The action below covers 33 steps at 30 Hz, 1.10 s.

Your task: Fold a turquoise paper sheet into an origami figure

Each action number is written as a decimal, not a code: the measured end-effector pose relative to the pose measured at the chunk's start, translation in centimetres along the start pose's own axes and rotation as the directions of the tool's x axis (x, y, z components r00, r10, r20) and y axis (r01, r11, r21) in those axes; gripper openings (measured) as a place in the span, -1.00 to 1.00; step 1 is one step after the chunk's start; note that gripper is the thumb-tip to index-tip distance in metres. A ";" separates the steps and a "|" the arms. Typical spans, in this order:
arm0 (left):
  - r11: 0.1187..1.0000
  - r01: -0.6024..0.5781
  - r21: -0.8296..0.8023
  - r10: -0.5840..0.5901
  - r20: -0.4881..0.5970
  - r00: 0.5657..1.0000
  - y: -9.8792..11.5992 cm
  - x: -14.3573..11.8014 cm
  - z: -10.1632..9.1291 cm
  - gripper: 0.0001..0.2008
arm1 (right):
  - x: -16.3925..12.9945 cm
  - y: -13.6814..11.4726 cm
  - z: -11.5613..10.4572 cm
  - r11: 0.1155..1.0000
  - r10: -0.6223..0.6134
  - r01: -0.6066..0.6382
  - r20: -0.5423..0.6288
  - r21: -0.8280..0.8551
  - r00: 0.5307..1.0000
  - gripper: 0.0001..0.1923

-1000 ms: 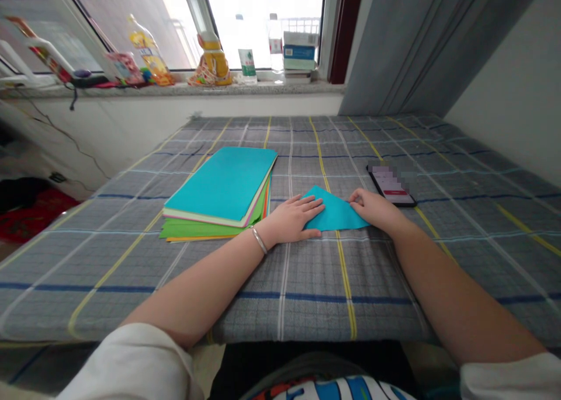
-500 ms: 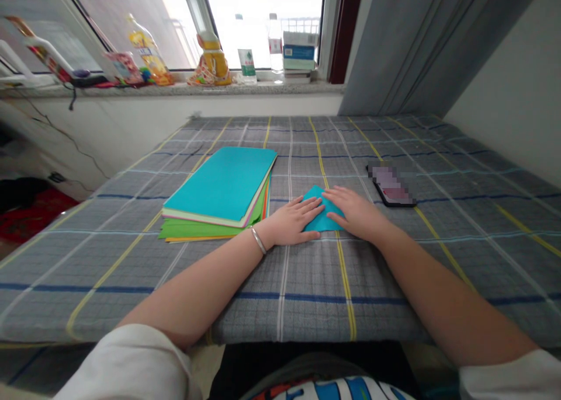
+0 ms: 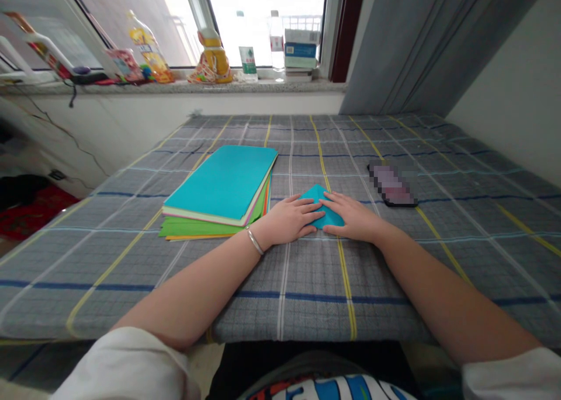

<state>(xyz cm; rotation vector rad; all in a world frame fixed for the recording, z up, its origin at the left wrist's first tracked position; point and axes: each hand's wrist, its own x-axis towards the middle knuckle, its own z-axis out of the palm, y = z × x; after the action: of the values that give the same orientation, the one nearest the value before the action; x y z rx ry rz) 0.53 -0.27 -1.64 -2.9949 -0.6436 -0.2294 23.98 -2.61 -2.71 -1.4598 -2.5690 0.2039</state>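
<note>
A small folded teal paper (image 3: 323, 208) lies on the grey plaid cloth (image 3: 307, 283) in front of me. My left hand (image 3: 287, 220), with a silver bracelet on the wrist, lies flat with its fingers on the paper's left side. My right hand (image 3: 355, 218) rests flat on the paper's right side, fingers pointing left. Both hands press the paper down, and most of it is hidden beneath them.
A stack of coloured paper sheets (image 3: 221, 190), teal on top, lies to the left of my hands. A phone (image 3: 392, 185) lies to the right. Bottles and boxes (image 3: 245, 55) stand on the windowsill (image 3: 175, 87). A wall (image 3: 517, 90) borders the right side.
My right hand slid left from the paper's right corner onto the paper, which now looks smaller, folded over. My left hand stayed in place.
</note>
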 end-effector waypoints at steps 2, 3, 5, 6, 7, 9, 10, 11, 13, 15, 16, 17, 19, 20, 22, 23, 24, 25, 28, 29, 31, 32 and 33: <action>1.000 -0.006 -0.028 0.005 -0.006 1.000 -0.3 -0.1 -0.1 -0.55 | 0.0 0.0 0.0 0.999 -0.033 0.033 -0.012 -0.008 0.999 -0.15; 0.999 -0.002 -0.051 0.002 -0.011 1.000 -0.4 -0.1 -0.1 -0.55 | 0.0 0.0 0.0 0.999 -0.044 0.044 -0.017 -0.003 0.999 -0.14; 0.994 0.010 -0.111 -0.014 -0.032 0.999 -0.6 0.0 -0.1 -0.55 | 0.0 0.2 0.1 0.999 -0.049 0.050 -0.024 0.017 0.998 -0.15; 0.989 0.023 -0.144 -0.030 -0.049 0.998 -0.6 0.0 -0.1 -0.54 | -0.1 0.3 0.1 0.998 -0.049 0.050 -0.025 0.027 0.998 -0.17; 0.983 0.040 -0.177 -0.053 -0.069 0.996 -0.6 0.0 -0.1 -0.53 | -0.1 0.5 0.0 0.998 -0.050 0.051 -0.025 0.037 0.998 -0.18; 0.967 0.080 -0.243 -0.107 -0.100 0.989 -0.5 0.1 -0.2 -0.49 | -0.2 0.6 -0.1 0.997 -0.061 0.063 -0.024 0.051 0.998 -0.20; 0.957 0.101 -0.273 -0.134 -0.106 0.985 -0.5 0.1 -0.2 -0.47 | -0.2 0.7 -0.3 0.996 -0.069 0.071 -0.026 0.057 0.997 -0.22; 0.947 0.117 -0.298 -0.155 -0.107 0.982 -0.5 0.1 -0.3 -0.47 | -0.2 0.7 -0.4 0.995 -0.077 0.079 -0.029 0.062 0.997 -0.23; 0.936 0.129 -0.326 -0.169 -0.098 0.981 -0.5 0.0 -0.4 -0.54 | -0.3 0.8 -0.6 0.993 -0.090 0.092 -0.033 0.071 0.995 -0.28; 0.943 0.117 -0.312 -0.150 -0.082 0.985 -0.5 -0.1 -0.5 -0.67 | -0.3 0.9 -0.8 0.991 -0.099 0.102 -0.036 0.086 0.994 -0.35; 0.950 0.107 -0.293 -0.135 -0.075 0.988 -0.5 -0.2 -0.5 -0.70 | -0.4 1.0 -0.8 0.989 -0.107 0.111 -0.041 0.097 0.993 -0.40; 0.957 0.097 -0.272 -0.120 -0.068 0.990 -0.5 -0.3 -0.6 -0.71 | -0.4 1.0 -0.9 0.987 -0.116 0.121 -0.050 0.109 0.992 -0.45; 0.969 0.094 -0.227 -0.110 -0.061 0.992 -0.5 -0.3 -0.7 -0.70 | -0.4 1.1 -1.0 0.981 -0.134 0.143 -0.076 0.128 0.988 -0.55; 0.974 0.100 -0.205 -0.115 -0.061 0.991 -0.4 -0.4 -0.8 -0.69 | -0.5 1.1 -1.1 0.980 -0.142 0.153 -0.089 0.130 0.986 -0.59; 0.979 0.127 -0.159 -0.139 -0.066 0.988 -0.3 -0.4 -1.0 -0.70 | -0.6 1.0 -1.4 0.977 -0.164 0.176 -0.102 0.119 0.981 -0.65; 0.980 0.145 -0.135 -0.155 -0.067 0.986 -0.2 -0.4 -1.0 -0.70 | -0.6 1.0 -1.6 0.977 -0.172 0.183 -0.102 0.109 0.980 -0.67; 0.980 0.163 -0.113 -0.172 -0.067 0.983 -0.2 -0.4 -1.1 -0.71 | -0.6 1.0 -1.7 0.978 -0.173 0.182 -0.100 0.099 0.980 -0.67; 0.978 0.185 -0.091 -0.192 -0.064 0.979 -0.2 -0.4 -1.2 -0.72 | -0.7 0.9 -1.9 0.981 -0.163 0.172 -0.096 0.090 0.982 -0.67; 0.963 0.265 -0.039 -0.267 -0.044 0.963 -0.3 -0.4 -1.2 -0.70 | -0.9 1.0 -2.3 0.996 -0.075 0.080 -0.093 0.051 0.993 -0.69; 0.955 0.294 -0.033 -0.295 -0.041 0.955 -0.4 -0.4 -1.2 -0.69 | -0.9 1.0 -2.3 0.999 -0.040 0.043 -0.090 0.029 0.995 -0.69; 0.935 0.352 -0.050 -0.355 -0.053 0.934 -0.6 -0.3 -1.0 -0.67 | -1.0 1.1 -2.4 0.999 0.032 -0.034 -0.092 -0.021 0.995 -0.69; 0.921 0.382 -0.074 -0.386 -0.062 0.920 -0.7 -0.2 -0.9 -0.67 | -0.9 1.1 -2.4 0.996 0.073 -0.077 -0.098 -0.038 0.993 -0.68; 0.904 0.414 -0.105 -0.422 -0.068 0.904 -0.7 -0.2 -0.8 -0.68 | -0.9 1.1 -2.4 0.991 0.118 -0.123 -0.107 -0.044 0.987 -0.67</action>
<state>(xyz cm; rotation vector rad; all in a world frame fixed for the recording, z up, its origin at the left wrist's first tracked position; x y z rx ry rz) -0.02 0.24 -0.84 -2.8656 -1.2956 -0.4218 25.94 -2.74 -0.65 -1.6014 -2.4231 0.0767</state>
